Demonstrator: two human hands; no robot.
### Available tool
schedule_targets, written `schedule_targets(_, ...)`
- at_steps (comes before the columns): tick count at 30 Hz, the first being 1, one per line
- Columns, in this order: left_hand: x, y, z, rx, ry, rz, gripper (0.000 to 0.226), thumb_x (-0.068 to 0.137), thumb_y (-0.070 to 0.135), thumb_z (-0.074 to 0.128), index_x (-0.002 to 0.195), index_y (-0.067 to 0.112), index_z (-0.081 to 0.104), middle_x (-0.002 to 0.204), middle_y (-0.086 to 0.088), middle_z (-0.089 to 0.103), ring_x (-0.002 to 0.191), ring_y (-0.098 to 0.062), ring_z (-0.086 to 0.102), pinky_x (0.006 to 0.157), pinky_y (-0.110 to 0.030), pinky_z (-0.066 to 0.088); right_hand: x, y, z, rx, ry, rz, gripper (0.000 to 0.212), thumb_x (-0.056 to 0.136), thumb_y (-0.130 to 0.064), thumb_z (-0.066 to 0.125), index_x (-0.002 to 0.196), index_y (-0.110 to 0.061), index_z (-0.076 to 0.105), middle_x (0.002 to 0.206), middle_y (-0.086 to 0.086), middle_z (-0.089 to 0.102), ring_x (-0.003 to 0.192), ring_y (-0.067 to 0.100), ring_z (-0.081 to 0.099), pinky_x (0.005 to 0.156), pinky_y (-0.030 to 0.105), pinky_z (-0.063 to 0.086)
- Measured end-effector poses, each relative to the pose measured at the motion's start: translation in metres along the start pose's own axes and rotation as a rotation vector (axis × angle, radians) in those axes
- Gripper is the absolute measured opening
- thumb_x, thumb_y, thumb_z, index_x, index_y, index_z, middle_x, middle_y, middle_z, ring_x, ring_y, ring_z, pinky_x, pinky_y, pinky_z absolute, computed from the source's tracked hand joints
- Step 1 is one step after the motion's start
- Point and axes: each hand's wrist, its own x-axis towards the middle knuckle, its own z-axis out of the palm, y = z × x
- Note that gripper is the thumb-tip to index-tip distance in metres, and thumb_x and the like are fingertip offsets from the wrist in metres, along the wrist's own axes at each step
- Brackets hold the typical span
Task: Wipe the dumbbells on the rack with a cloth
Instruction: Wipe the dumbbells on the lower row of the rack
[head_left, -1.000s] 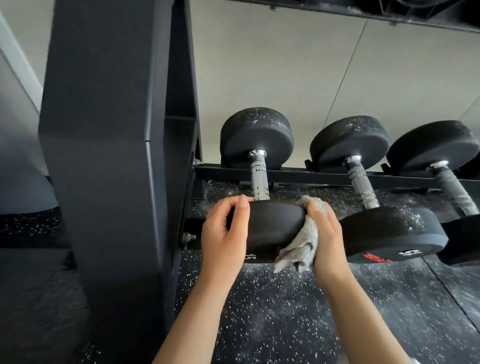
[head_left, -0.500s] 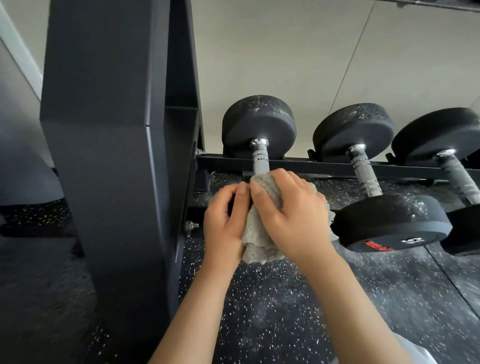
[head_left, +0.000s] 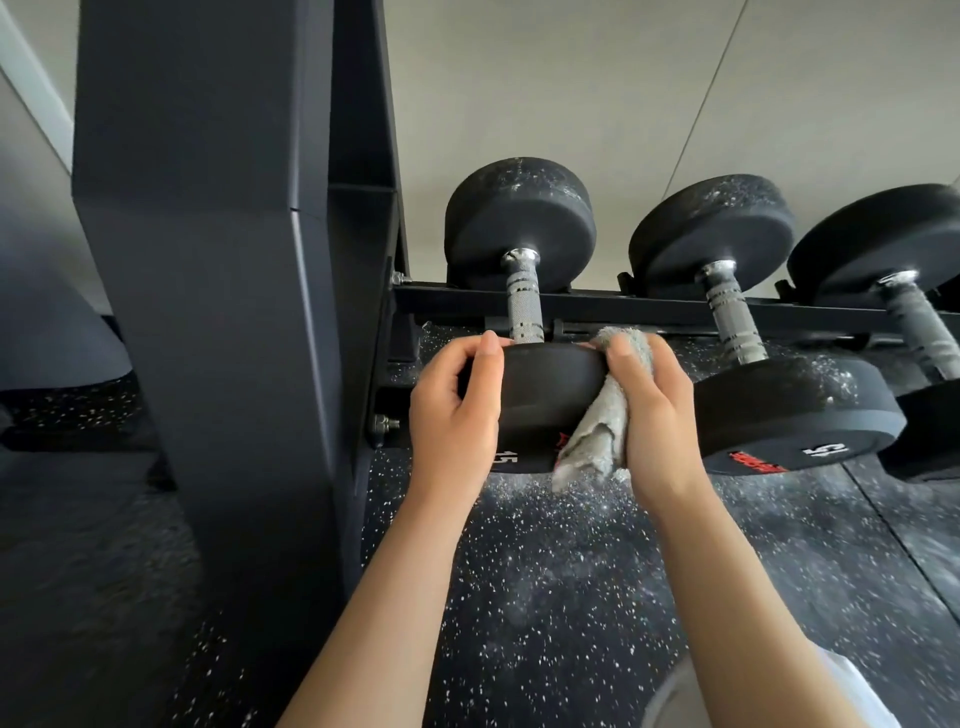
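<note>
While the left hand (head_left: 457, 415) grips the leftmost dumbbell (head_left: 550, 400) steady, the right hand (head_left: 657, 421), fingers (head_left: 675, 379) clutching the grey cloth (head_left: 597, 436), should press firmly round its near head.

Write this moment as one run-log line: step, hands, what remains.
step: wiping near head of leftmost dumbbell | left hand: grips its left edge | right hand: holds grey cloth against its right side | neighbouring dumbbell: dusty
</note>
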Motion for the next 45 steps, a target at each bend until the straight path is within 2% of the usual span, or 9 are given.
schedule_targets(8,-0.001,-0.003,-0.004,-0.092,-0.074,0.014,0.026,0.097,0.033,0.047,0.092,0.018,0.068,0.086,-0.004,0.069,0.083,-0.02,0.065,0.073,-0.037,0.052,-0.004,-0.033,0.037,-0.731,-0.002,-0.269,0.035,0.09,-0.053,0.039,0.082,-0.02,0.046,0.07,-0.01,0.05,0.076,0.023,0.054,0.084,0.047,0.044)
schedule_targets(13,-0.002,0.0,-0.002,-0.039,-0.041,-0.012,0.025,0.099,0.032,0.047,0.09,0.021,0.068,0.089,0.001,0.07,0.087,-0.013,0.065,0.075,-0.028,0.052,0.0,-0.017,0.014,-0.323,-0.042,-0.237,0.026,0.093,-0.042,0.054,0.081,-0.019,0.055,0.067,-0.009,0.056,0.065,0.01,0.054,0.067,0.037,0.047)
schedule_targets(17,-0.001,0.0,-0.002,0.005,-0.033,-0.017,0.024,0.1,0.031,0.046,0.092,0.023,0.067,0.071,0.017,0.062,0.071,-0.002,0.057,0.067,-0.022,0.043,0.009,0.002,-0.002,0.015,-0.024,0.04,0.023,0.095,-0.034,0.057,0.093,-0.013,0.067,0.08,-0.008,0.062,0.078,0.004,0.058,0.079,0.025,0.047)
schedule_targets(21,0.0,-0.001,-0.002,-0.011,-0.037,-0.037,0.024,0.101,0.03,0.046,0.09,0.021,0.065,0.049,0.016,0.04,0.045,-0.002,0.035,0.047,-0.018,0.026,0.01,0.008,-0.006,0.201,-0.024,0.225,0.023,0.086,-0.041,0.059,0.09,-0.022,0.071,0.09,0.001,0.068,0.09,0.016,0.064,0.097,0.044,0.048)
schedule_targets(26,0.0,0.003,-0.002,-0.021,-0.032,-0.025,0.025,0.1,0.028,0.047,0.089,0.018,0.067,0.076,0.006,0.064,0.072,-0.006,0.058,0.066,-0.024,0.047,0.002,-0.016,0.011,-0.149,0.017,-0.006,0.024,0.095,-0.039,0.056,0.082,-0.019,0.057,0.072,-0.012,0.055,0.076,0.01,0.055,0.077,0.034,0.045)
schedule_targets(30,0.003,0.008,-0.009,-0.102,-0.118,-0.105,0.024,0.099,0.028,0.049,0.09,0.019,0.07,0.086,-0.002,0.07,0.082,-0.012,0.065,0.071,-0.028,0.051,0.0,-0.038,0.034,-0.697,-0.101,-0.196,0.033,0.095,-0.05,0.049,0.078,-0.022,0.046,0.068,-0.01,0.051,0.076,0.021,0.052,0.086,0.042,0.042)
schedule_targets(34,0.008,0.013,-0.023,-0.099,-0.073,-0.167,0.018,0.096,0.02,0.054,0.093,0.022,0.072,0.098,0.002,0.072,0.097,-0.011,0.066,0.083,-0.024,0.052,0.0,-0.029,0.018,-0.516,-0.142,-0.214,0.055,0.083,-0.071,0.046,0.111,-0.027,0.06,0.104,-0.012,0.061,0.108,0.015,0.057,0.1,0.049,0.043)
schedule_targets(37,0.011,0.012,-0.036,-0.007,-0.134,-0.197,0.015,0.095,0.021,0.057,0.097,0.025,0.071,0.099,0.007,0.071,0.097,-0.005,0.065,0.08,-0.016,0.049,-0.006,-0.023,0.015,-0.478,-0.115,-0.117,0.057,0.078,-0.077,0.044,0.111,-0.033,0.06,0.112,-0.009,0.06,0.116,0.022,0.053,0.102,0.052,0.042)
schedule_targets(45,0.016,0.008,-0.049,-0.105,-0.114,-0.216,0.018,0.098,0.015,0.052,0.102,0.024,0.068,0.099,0.0,0.072,0.1,-0.013,0.067,0.087,-0.027,0.052,-0.014,-0.04,0.051,-1.054,-0.052,-0.243,0.044,0.096,-0.057,0.042,0.111,-0.02,0.06,0.109,0.0,0.062,0.114,0.031,0.05,0.091,0.051,0.035)
